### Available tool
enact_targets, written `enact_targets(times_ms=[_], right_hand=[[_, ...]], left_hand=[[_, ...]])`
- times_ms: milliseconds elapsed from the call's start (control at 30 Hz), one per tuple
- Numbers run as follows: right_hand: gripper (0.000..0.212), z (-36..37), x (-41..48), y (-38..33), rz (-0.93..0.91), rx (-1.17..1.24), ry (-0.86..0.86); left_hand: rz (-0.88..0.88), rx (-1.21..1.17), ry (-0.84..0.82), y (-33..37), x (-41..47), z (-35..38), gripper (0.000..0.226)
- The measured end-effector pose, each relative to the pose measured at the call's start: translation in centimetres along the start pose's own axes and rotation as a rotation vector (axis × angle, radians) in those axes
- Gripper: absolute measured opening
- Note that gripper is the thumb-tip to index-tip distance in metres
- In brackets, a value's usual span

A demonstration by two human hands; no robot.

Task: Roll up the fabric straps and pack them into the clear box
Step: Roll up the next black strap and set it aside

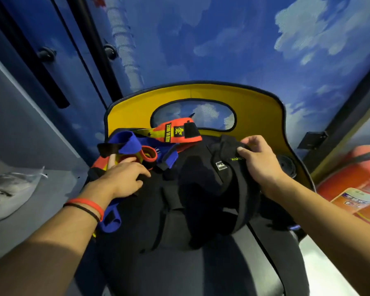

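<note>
A heap of fabric straps lies on a dark seat. A red strap (181, 132) with yellow lettering and a black velcro patch lies at the back. Blue straps (126, 142) and a small red-and-yellow roll (146, 154) sit at the left. Black straps (203, 182) fill the middle. My left hand (124, 178) rests on the heap at the left, fingers curled into black fabric below the red roll. My right hand (257, 159) pinches the end of a black strap (226, 146) at the back right. No clear box is in view.
A yellow chair back (254, 107) with an oval cut-out stands behind the heap. A red fire extinguisher (359, 184) lies at the right. A clear plastic bag (11, 193) rests on the grey ledge at the left. Blue cloud-patterned wall behind.
</note>
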State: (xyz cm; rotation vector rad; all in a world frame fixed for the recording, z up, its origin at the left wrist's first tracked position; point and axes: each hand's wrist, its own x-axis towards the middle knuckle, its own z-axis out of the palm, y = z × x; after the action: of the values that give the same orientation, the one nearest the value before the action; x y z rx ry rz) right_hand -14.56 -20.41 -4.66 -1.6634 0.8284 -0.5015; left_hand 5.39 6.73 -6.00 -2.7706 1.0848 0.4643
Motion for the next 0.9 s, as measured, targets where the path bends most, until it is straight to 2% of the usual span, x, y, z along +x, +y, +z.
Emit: enact_targets(times_ms=[67,100,167,233,300,400,533,633,800,900], right_hand=[[0.010,0.0,-0.6,0.1,0.004,0.130,-0.067],[0.011,0.2,-1.0,0.0,-0.002,0.193,-0.112],[0.013,1.0,-1.6,-0.2,-0.039,0.268,-0.169],[0.016,2.1,-2.4,-0.8,-0.082,0.317,-0.171],[0.020,3.3,-2.9,-1.3,-0.132,0.316,-0.138],[0.017,4.9,-3.8,-2.0,-0.198,0.288,-0.057],[0.010,5.9,-4.7,-2.5,-0.235,0.229,0.081],[0.010,5.8,-4.6,-2.7,-0.205,0.269,0.057],[0.013,5.4,-4.0,-2.8,-0.201,0.372,-0.004],[0.012,5.4,-3.8,-2.8,-0.160,0.455,-0.017]], left_hand=[[0.066,-0.122,0.081,1.0,0.2,-0.1,0.020],[0.107,-0.256,0.117,2.1,-0.1,-0.4,0.016],[0.162,-0.654,0.127,5.5,-1.1,-1.6,0.022],[0.161,-1.090,0.031,9.6,-2.4,-3.0,0.029],[0.123,-1.318,0.071,12.6,-2.8,-3.5,0.034],[-0.016,-1.344,0.297,15.5,-3.1,-4.0,0.047],[-0.052,-1.451,0.434,17.9,-4.0,-3.8,0.046],[-0.065,-1.504,0.501,18.0,-4.1,-3.5,0.040],[-0.090,-1.620,0.432,17.3,-4.4,-3.5,0.043],[-0.068,-1.626,0.322,17.6,-5.0,-3.5,0.057]])
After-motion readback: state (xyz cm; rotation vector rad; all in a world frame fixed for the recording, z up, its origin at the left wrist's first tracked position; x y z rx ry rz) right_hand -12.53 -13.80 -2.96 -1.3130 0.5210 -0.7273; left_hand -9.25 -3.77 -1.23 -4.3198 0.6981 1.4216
